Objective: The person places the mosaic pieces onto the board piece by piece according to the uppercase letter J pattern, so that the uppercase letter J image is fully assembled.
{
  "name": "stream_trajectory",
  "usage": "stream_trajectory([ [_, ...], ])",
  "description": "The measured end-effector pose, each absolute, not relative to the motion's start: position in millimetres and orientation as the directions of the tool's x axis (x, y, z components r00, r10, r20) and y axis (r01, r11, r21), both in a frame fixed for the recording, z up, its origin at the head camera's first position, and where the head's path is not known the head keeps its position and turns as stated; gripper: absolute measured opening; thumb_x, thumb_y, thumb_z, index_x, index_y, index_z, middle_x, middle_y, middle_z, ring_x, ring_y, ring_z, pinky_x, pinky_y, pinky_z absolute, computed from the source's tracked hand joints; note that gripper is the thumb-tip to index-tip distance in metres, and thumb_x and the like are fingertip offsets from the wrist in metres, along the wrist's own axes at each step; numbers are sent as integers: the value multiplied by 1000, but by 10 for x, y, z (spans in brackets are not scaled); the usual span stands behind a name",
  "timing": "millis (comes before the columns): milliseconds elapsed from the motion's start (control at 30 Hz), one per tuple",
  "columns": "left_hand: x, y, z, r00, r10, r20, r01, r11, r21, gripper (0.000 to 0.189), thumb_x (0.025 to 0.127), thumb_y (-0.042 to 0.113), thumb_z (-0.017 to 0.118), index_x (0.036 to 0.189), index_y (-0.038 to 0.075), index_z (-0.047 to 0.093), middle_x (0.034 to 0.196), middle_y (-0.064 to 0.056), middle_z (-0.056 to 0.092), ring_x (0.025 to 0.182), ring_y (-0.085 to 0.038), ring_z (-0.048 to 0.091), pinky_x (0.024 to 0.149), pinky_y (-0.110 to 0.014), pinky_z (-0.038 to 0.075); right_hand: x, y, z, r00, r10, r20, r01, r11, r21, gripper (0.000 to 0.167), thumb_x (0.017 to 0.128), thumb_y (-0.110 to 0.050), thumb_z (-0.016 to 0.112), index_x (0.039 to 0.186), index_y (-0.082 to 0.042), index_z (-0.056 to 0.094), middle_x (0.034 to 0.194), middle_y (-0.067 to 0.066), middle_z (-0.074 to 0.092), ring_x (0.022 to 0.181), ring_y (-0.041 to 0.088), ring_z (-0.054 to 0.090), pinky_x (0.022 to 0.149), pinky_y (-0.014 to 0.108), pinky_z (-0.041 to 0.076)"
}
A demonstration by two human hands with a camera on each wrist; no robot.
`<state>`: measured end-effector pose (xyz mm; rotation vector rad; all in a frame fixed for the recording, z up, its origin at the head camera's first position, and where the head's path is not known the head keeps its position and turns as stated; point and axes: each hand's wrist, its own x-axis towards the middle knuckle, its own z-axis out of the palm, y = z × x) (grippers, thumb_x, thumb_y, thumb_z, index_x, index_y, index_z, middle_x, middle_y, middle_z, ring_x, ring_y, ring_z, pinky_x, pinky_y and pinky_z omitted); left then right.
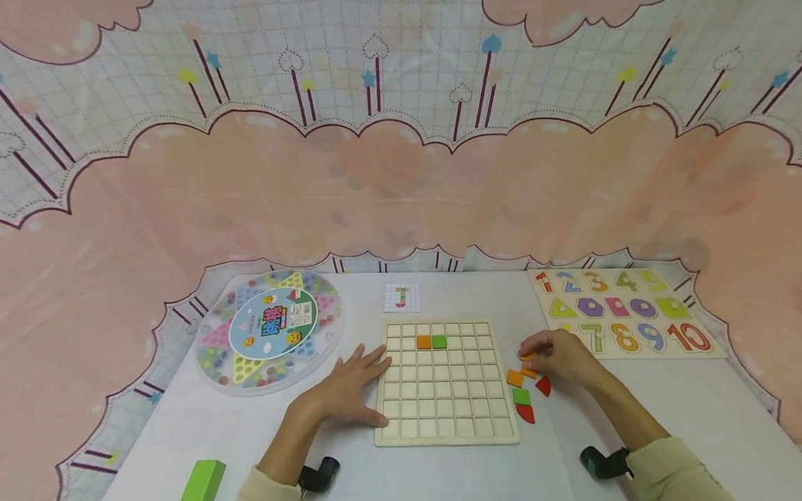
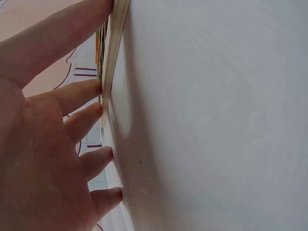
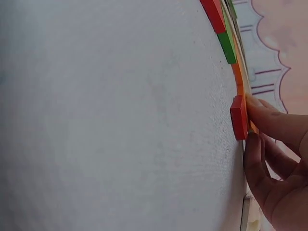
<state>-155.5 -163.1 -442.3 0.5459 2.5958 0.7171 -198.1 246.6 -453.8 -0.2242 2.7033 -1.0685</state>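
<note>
A wooden grid board [image 1: 446,391] lies on the white table, with an orange square tile [image 1: 424,342] and a green square tile [image 1: 439,342] side by side in its upper rows. My left hand [image 1: 347,391] rests at the board's left edge, fingers spread and thumb at the lower corner. Right of the board, my right hand [image 1: 562,356] pinches an orange tile [image 1: 528,357] between thumb and fingers. Close under it lie more orange tiles [image 1: 514,378], a green tile [image 1: 521,396] and two red quarter-round tiles [image 1: 524,414]. In the right wrist view a red tile [image 3: 238,118] partly hides the pinched one.
Behind the board lies a small pattern card [image 1: 402,298]. A round Chinese checkers box [image 1: 272,334] stands at the left, a number puzzle board [image 1: 626,313] at the back right. A green block [image 1: 203,480] is at the front left.
</note>
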Motion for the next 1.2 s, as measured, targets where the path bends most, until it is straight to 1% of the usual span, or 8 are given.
stream_trajectory([
  [167,-1542,-1632,-4418,-849,462,-258,257,786,563,100,72,38,90,155,10,43,172,-7,24,160,-44,8,123,-75,6,-1982,2459,-4537,-962,-221,-160,-53,725,-686,15,86,-5,76,99,-10,81,118,14,76,119,37,64,107,58,49],
  [300,-1535,-1622,-4432,-850,460,-259,249,782,571,100,71,38,90,155,10,43,172,-7,24,161,-43,8,124,-74,6,-1977,2456,-4518,-964,-203,-174,-36,742,-669,15,86,-6,78,100,-11,81,118,14,75,116,35,63,105,57,50],
  [367,-1530,-1616,-4435,-851,455,-261,244,783,572,100,71,38,90,155,10,43,172,-6,24,161,-43,8,124,-74,6,-1976,2455,-4512,-965,-193,-178,-27,749,-662,16,86,-8,79,101,-11,81,116,12,76,109,31,63,99,49,55],
  [433,-1526,-1612,-4433,-854,450,-261,239,786,570,100,71,38,91,155,11,44,172,-6,25,161,-42,8,125,-73,5,-1977,2453,-4510,-965,-194,-174,-30,747,-664,17,85,-9,80,102,-11,81,114,11,76,101,25,62,90,36,57],
  [500,-1522,-1612,-4429,-856,446,-261,237,788,569,100,71,37,91,155,11,44,172,-5,25,161,-41,8,125,-72,5,-1980,2450,-4511,-965,-199,-170,-36,744,-667,19,85,-10,81,103,-10,80,111,11,76,95,21,60,79,25,55],
  [600,-1520,-1620,-4421,-857,443,-263,234,790,567,100,71,37,91,155,11,44,172,-5,25,161,-41,8,125,-72,5,-1990,2444,-4514,-965,-200,-173,-33,742,-670,20,84,-12,82,104,-10,80,110,10,76,92,19,59,72,17,51],
  [900,-1528,-1630,-4403,-853,445,-272,236,794,560,100,72,38,90,156,13,43,172,-4,23,162,-40,7,126,-71,5,-2031,2410,-4458,-968,-156,-195,15,740,-672,27,86,-23,81,109,-9,80,113,12,74,93,21,62,70,25,56],
  [1200,-1540,-1648,-4420,-847,461,-264,252,786,564,100,73,38,90,156,11,42,173,-5,22,161,-42,7,125,-72,6,-2089,2298,-4389,-968,-169,-184,12,703,-711,29,90,-20,75,118,-11,77,126,14,71,102,23,61,74,24,57],
])
